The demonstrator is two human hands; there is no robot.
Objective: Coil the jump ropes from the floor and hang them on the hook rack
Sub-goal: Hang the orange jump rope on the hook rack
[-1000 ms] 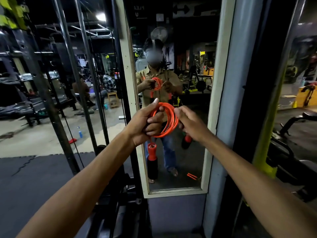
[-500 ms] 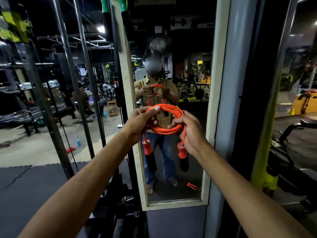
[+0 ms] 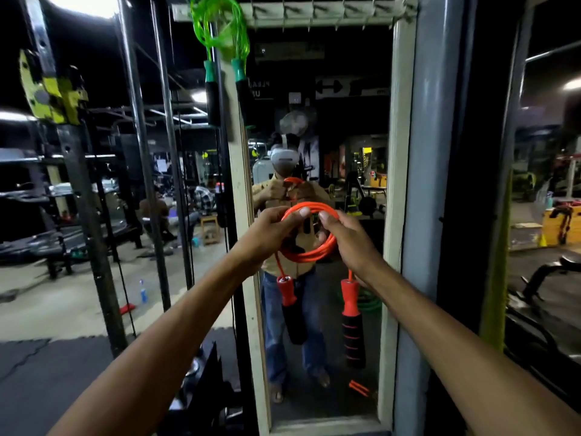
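Orange jump rope point(image 3: 309, 253) sits coiled at centre, near the mirror point(image 3: 355, 121), left hand point(image 3: 269, 230) and right hand point(image 3: 349, 238) both gripping its loops. Coiling looks finished; next, lift it onto a free hook of the hook rack point(image 3: 317, 13) above, right of the green rope point(image 3: 220, 25).

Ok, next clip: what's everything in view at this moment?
mirror: one, pale frame, straight ahead
hook rack: one, white, above the mirror
green jump rope: one, green, coiled, hanging from the hook rack's left end
orange jump rope: one, orange, coiled, held in front of the mirror
bottle: one, blue, on the floor at left
hands: two, left hand and right hand, each gripping the orange jump rope
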